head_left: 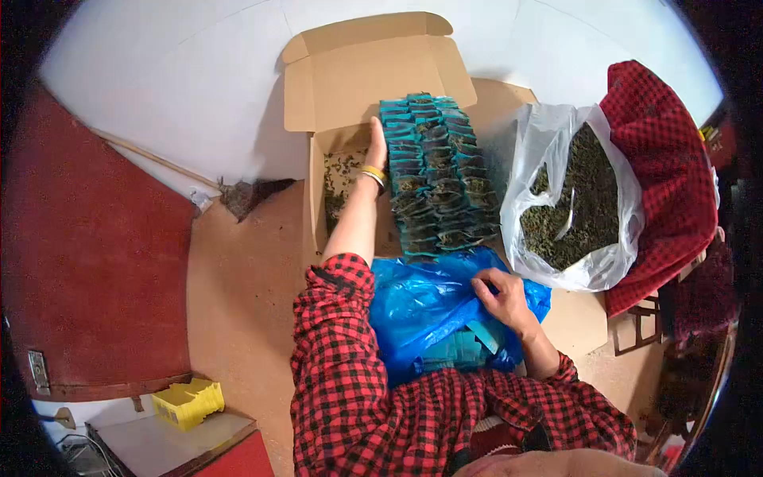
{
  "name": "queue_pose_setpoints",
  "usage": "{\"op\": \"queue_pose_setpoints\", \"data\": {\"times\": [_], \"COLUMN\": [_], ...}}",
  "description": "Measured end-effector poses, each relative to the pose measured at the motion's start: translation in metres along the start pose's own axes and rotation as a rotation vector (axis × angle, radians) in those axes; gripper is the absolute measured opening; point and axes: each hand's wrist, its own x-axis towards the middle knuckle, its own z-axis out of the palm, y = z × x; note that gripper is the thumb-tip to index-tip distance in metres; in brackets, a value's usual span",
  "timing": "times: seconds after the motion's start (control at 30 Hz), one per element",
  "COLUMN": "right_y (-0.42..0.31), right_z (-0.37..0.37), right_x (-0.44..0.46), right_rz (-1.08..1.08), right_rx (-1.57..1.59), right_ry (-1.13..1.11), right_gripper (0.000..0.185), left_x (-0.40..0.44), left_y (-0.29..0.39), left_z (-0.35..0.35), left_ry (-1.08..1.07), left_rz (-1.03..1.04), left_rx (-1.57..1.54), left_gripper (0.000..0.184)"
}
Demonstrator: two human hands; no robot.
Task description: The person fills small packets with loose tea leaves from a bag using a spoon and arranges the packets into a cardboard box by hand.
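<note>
My left hand [377,149] lies flat along the left side of several rows of small teal pouches [437,175]. The pouches stand upright with open tops, and dark dried leaves show in them. They sit in an open cardboard box [316,199], its lid raised at the back. In front of the box, my right hand [502,299] pinches the edge of a blue plastic bag [429,294]. Flat teal pouches [461,348] show inside that bag. The far fingers of my left hand are hidden.
A clear plastic bag [628,246] of dried leaves, with a white scoop-like piece in it, stands right of the box. Red-black checked cloth [664,183] lies beyond. A yellow basket [189,403] is at lower left. Loose leaves lie inside the box's left side.
</note>
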Motion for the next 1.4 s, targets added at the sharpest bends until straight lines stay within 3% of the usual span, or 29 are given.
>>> {"op": "queue_pose_setpoints", "data": {"times": [0.07, 0.13, 0.27, 0.37, 0.47, 0.5, 0.57, 0.6, 0.7, 0.77, 0.8, 0.87, 0.9, 0.93, 0.97, 1.0, 1.07, 1.1, 1.17, 1.2, 1.27, 1.4], "right_y": [-0.006, -0.012, -0.031, -0.031, -0.028, -0.027, -0.028, -0.028, -0.036, -0.053, -0.071, -0.114, -0.134, -0.153, -0.171, -0.184, -0.168, -0.147, -0.117, -0.095, -0.03, -0.026], "right_z": [-0.01, -0.02, -0.04, -0.059, -0.053, -0.049, -0.038, -0.034, -0.033, -0.035, -0.035, -0.015, 0.003, 0.028, 0.059, 0.094, 0.184, 0.206, 0.236, 0.24, 0.28, 0.254], "right_x": [0.0, -0.01, -0.03, -0.058, -0.075, -0.081, -0.095, -0.098, -0.09, -0.074, -0.058, -0.017, 0.005, 0.03, 0.06, 0.094, 0.174, 0.209, 0.256, 0.268, 0.291, 0.301], "right_rz": [-0.019, -0.006, 0.021, 0.137, -0.009, -0.08, -0.078, -0.08, -0.071, -0.024, -0.13, -0.326, -0.414, -0.458, -0.341, -0.222, -0.296, -0.09, 0.232, 0.353, 0.241, 0.396], "right_rx": [-0.006, 0.002, 0.088, 0.462, 0.311, 0.227, 0.216, 0.192, 0.188, 0.224, 0.259, 0.341, 0.393, 0.498, 0.613, 0.723, 0.357, 0.214, 0.041, 0.008, -0.394, -0.241], "right_ry": [0.041, 0.045, 0.157, -0.144, -0.275, -0.338, -0.309, -0.285, -0.27, -0.272, -0.28, -0.281, -0.278, -0.284, -0.274, -0.258, 0.316, 0.298, 0.248, 0.216, 0.262, 0.351], "right_gripper": [0.011, 0.011, 0.01, 0.008, 0.008, 0.008, 0.009, 0.009, 0.011, 0.014, 0.019, 0.03, 0.035, 0.039, 0.04, 0.04, 0.037, 0.04, 0.051, 0.059, 0.067, 0.061], "left_x": [0.011, 0.038, -0.048, -0.12, -0.198, -0.221, -0.251, -0.25, -0.218, -0.182, -0.171, -0.147, -0.137, -0.128, -0.122, -0.119, -0.114, -0.12, -0.134, -0.137, -0.138, -0.145], "left_y": [-0.007, -0.033, 0.028, 0.054, 0.064, 0.064, 0.062, 0.062, 0.046, 0.037, 0.024, -0.001, -0.019, -0.042, -0.055, -0.057, -0.056, -0.049, -0.034, -0.039, -0.047, -0.038], "left_z": [-0.012, -0.045, -0.048, -0.054, -0.042, -0.035, -0.022, -0.024, -0.049, -0.083, -0.099, -0.132, -0.149, -0.162, -0.167, -0.162, -0.147, -0.141, -0.139, -0.137, -0.134, -0.126], "left_ry": [0.028, 0.026, 0.057, -0.086, -0.402, -0.401, -0.591, -0.586, -0.251, 0.169, 0.173, 0.57, 0.574, 0.451, 0.323, 0.317, 0.198, 0.187, 0.313, 0.362, 0.411, 0.414], "left_rz": [-0.051, 0.038, 0.0, -0.032, -0.123, -0.127, -0.018, -0.014, 0.343, 0.612, 0.621, 0.458, 0.466, 0.295, 0.129, 0.135, 0.635, 0.642, -0.03, 0.043, 0.121, -0.029], "left_rx": [-0.018, 0.035, 0.259, 0.147, -0.004, 0.007, 0.555, 0.56, 1.481, 1.656, 1.65, 1.252, 1.246, 1.146, 1.041, 1.037, 0.765, 0.757, 1.069, 1.049, 1.026, 0.92], "left_gripper": [0.101, 0.103, 0.099, 0.091, 0.072, 0.072, 0.064, 0.064, 0.059, 0.047, 0.047, 0.037, 0.037, 0.037, 0.037, 0.037, 0.037, 0.037, 0.033, 0.034, 0.034, 0.043]}}
